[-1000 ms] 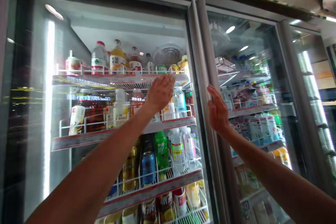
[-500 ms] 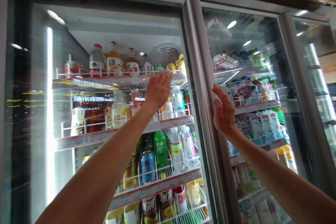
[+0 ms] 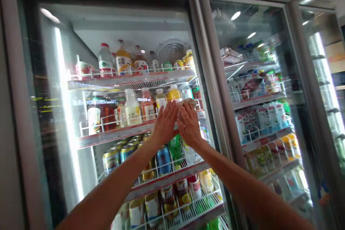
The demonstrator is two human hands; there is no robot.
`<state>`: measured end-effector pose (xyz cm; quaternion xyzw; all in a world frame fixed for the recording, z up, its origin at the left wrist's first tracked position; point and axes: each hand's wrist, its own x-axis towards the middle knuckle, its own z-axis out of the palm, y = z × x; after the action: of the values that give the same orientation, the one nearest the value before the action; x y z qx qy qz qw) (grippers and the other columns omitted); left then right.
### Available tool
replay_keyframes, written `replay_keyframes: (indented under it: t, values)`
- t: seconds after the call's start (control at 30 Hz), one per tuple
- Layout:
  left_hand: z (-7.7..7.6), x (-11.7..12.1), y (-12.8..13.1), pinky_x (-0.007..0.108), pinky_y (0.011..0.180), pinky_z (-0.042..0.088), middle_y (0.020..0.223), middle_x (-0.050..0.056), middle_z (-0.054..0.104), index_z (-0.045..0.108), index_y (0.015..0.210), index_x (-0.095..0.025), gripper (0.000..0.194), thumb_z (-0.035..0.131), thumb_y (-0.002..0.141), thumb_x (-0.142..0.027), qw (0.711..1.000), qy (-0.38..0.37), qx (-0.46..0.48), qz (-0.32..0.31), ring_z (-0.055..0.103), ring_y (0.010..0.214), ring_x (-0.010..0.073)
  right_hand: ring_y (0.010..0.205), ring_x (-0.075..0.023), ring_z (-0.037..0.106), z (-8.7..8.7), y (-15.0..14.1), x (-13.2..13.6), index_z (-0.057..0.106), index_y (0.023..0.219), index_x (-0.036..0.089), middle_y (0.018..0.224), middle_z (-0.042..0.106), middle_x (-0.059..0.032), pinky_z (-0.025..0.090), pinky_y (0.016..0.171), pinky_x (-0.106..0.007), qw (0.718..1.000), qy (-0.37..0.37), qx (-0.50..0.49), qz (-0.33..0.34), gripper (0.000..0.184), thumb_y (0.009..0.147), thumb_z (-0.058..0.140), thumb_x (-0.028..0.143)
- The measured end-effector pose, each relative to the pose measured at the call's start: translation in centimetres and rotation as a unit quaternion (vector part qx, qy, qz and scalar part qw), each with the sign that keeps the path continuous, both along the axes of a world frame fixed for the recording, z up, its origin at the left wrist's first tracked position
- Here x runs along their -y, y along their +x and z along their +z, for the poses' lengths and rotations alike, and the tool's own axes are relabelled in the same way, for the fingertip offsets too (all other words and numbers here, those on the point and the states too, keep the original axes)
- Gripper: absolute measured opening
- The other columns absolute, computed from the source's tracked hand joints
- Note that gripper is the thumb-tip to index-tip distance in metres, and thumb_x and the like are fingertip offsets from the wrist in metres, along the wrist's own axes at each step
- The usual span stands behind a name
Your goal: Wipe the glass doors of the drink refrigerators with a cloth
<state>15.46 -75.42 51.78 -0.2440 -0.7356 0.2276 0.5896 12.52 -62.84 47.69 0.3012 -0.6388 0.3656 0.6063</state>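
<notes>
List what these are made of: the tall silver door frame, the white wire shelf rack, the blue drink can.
The tall silver door frame looks like aluminium, from its dull satin sheen, though coated steel is possible. The white wire shelf rack looks like plastic-coated steel: thin, glossy rods. The blue drink can looks like printed metal, shining along its curved side.

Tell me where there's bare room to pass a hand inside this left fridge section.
Free: above the top shelf, under the ceiling and left of the round fan; also beside the left wall, left of the cans. Crowded: the middle shelf behind the left hand and right hand.
</notes>
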Motion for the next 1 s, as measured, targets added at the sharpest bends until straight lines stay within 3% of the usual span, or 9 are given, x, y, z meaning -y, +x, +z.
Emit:
replay_keyframes:
  t: [0.13, 0.27, 0.4, 0.5, 0.6, 0.7, 0.83, 0.9, 1.0]
  values:
    - [0.7, 6.2, 3.3, 0.046, 0.111, 0.016, 0.145, 0.015, 0.027, 0.012, 0.142, -0.016, 0.075, 0.046, 0.083, -0.047, 0.998, 0.05, -0.02, 0.039, 0.017, 0.137, 0.0249, 0.137, -0.0337, 0.01, 1.4, -0.3, 2.9, 0.037, 0.132, 0.028, 0.148, 0.021, -0.0038, 0.02, 0.106, -0.063, 0.995, -0.051, 0.028, -0.076, 0.047, 0.086, 0.042, 0.036]
    - [0.8, 13.5, 7.7, 0.051, 0.109, 0.015, 0.148, 0.013, 0.02, 0.016, 0.141, -0.02, 0.067, 0.043, 0.085, -0.045, 0.973, 0.192, -0.091, 0.088, 0.014, 0.137, 0.0266, 0.136, -0.0314, 0.014, 1.4, -3.6, -1.5, 0.041, 0.13, 0.031, 0.146, 0.026, -0.0031, 0.018, 0.106, -0.063, 0.996, -0.02, -0.027, -0.081, 0.044, 0.086, 0.043, 0.034]
    - [-1.0, 18.1, 10.9, 0.051, 0.108, 0.017, 0.148, 0.012, 0.019, 0.019, 0.14, -0.022, 0.062, 0.041, 0.086, -0.042, 0.958, 0.232, -0.107, 0.133, 0.016, 0.137, 0.0273, 0.135, -0.0322, 0.018, 2.3, -5.8, -3.3, 0.043, 0.129, 0.025, 0.146, 0.023, -0.0077, 0.02, 0.104, -0.063, 0.981, -0.172, -0.015, -0.084, 0.042, 0.089, 0.034, 0.033]
    - [-2.0, 19.1, 11.3, 0.049, 0.108, 0.016, 0.148, 0.011, 0.02, 0.022, 0.14, -0.022, 0.06, 0.04, 0.086, -0.04, 0.95, 0.252, -0.124, 0.136, 0.016, 0.137, 0.0258, 0.138, -0.0292, 0.009, 2.4, -3.2, 1.6, 0.043, 0.129, 0.024, 0.148, 0.018, -0.0032, 0.016, 0.109, -0.057, 0.99, -0.11, -0.046, -0.077, 0.042, 0.088, 0.035, 0.031]
    - [-2.2, 19.0, 11.0, 0.049, 0.108, 0.016, 0.149, 0.008, 0.018, 0.019, 0.14, -0.025, 0.06, 0.04, 0.086, -0.04, 0.946, 0.27, -0.131, 0.123, 0.016, 0.137, 0.0248, 0.139, -0.0238, 0.003, 1.0, 0.5, 6.3, 0.039, 0.131, 0.031, 0.149, 0.017, 0.0045, 0.018, 0.113, -0.048, 0.985, 0.127, -0.102, -0.059, 0.046, 0.085, 0.044, 0.03]
    - [-2.1, 18.9, 10.8, 0.049, 0.109, 0.016, 0.15, 0.006, 0.016, 0.016, 0.141, -0.028, 0.063, 0.04, 0.085, -0.04, 0.945, 0.277, -0.13, 0.112, 0.015, 0.137, 0.0243, 0.139, -0.0206, 0.008, 0.3, 0.7, 4.8, 0.036, 0.132, 0.035, 0.148, 0.023, 0.0055, 0.018, 0.113, -0.047, 0.95, 0.268, -0.142, -0.065, 0.049, 0.084, 0.046, 0.032]
    - [-2.0, 18.8, 11.0, 0.05, 0.109, 0.016, 0.15, 0.002, 0.013, 0.013, 0.141, -0.033, 0.065, 0.042, 0.084, -0.038, 0.947, 0.278, -0.125, 0.107, 0.016, 0.137, 0.0252, 0.138, -0.0276, 0.013, 3.5, -3.4, -2.3, 0.041, 0.13, 0.028, 0.148, 0.021, -0.0031, 0.02, 0.108, -0.057, 0.992, 0.019, -0.025, -0.125, 0.044, 0.086, 0.04, 0.028]
    - [-2.1, 18.8, 11.1, 0.05, 0.109, 0.016, 0.15, 0.001, 0.014, 0.013, 0.141, -0.034, 0.064, 0.042, 0.083, -0.038, 0.947, 0.277, -0.125, 0.107, 0.017, 0.137, 0.0258, 0.137, -0.0298, 0.012, 6.1, -4.5, -3.1, 0.041, 0.131, 0.023, 0.148, 0.02, -0.0052, 0.019, 0.107, -0.058, 0.987, -0.099, 0.027, -0.125, 0.045, 0.086, 0.038, 0.026]
    - [-2.0, 18.7, 11.2, 0.05, 0.108, 0.019, 0.15, 0.001, 0.014, 0.013, 0.141, -0.035, 0.064, 0.041, 0.083, -0.037, 0.946, 0.278, -0.124, 0.114, 0.018, 0.136, 0.0264, 0.139, -0.0278, 0.004, 7.7, -2.9, 0.9, 0.039, 0.132, 0.023, 0.149, 0.019, -0.0026, 0.013, 0.111, -0.055, 0.995, -0.044, 0.001, -0.094, 0.046, 0.086, 0.039, 0.026]
